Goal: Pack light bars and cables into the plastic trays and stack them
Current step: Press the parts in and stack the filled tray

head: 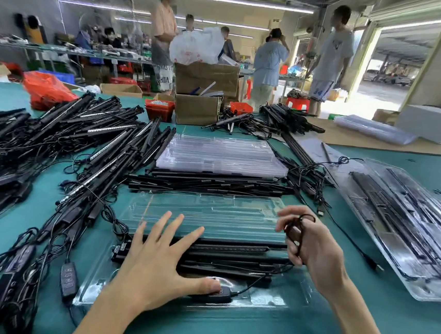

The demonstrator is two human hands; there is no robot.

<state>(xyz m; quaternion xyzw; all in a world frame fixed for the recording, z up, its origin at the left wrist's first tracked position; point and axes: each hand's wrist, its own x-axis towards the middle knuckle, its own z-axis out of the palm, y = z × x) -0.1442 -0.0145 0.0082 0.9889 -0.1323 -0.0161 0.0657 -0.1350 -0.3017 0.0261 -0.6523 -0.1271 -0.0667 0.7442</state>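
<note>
Tray (156, 206) partly packed, bars (232, 254) seated.
Controller (215, 294) pressed by flat left hand (156, 263); coiled cable (297, 228) pinched in right hand (311, 245); stacking pending.

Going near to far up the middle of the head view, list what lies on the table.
Controller under the left hand's thumb → light bars in the near tray → loose bars → stack of empty trays → cardboard box.
</note>
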